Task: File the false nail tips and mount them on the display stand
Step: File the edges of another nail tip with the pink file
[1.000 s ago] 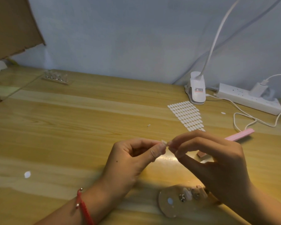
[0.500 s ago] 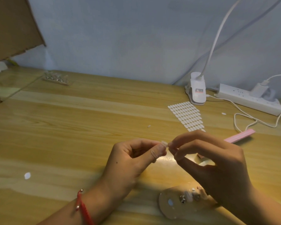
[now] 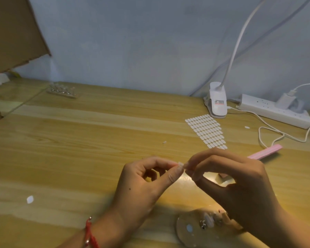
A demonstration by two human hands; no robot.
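Note:
My left hand (image 3: 147, 185) pinches a small clear false nail tip (image 3: 180, 165) between thumb and forefinger, above the table's middle. My right hand (image 3: 240, 187) meets it from the right, its fingertips pinching at the same tip. Below the hands lies a round clear display stand (image 3: 188, 230) with a nail tip or two mounted on its pegs, partly hidden by my right wrist. A pink nail file (image 3: 268, 152) lies flat behind my right hand. A sheet of white adhesive tabs (image 3: 207, 130) lies beyond the hands.
A second wooden stand with pegs (image 3: 63, 91) sits far back left. A clip lamp base (image 3: 217, 102) and a white power strip (image 3: 274, 112) with cables stand at the back right. Loose white tabs (image 3: 30, 199) lie on the wooden table (image 3: 79, 149). Cardboard (image 3: 13, 33) hangs at upper left.
Both hands stay together at the nail tip; they have shifted only slightly, with the right hand's fingers working at the tip.

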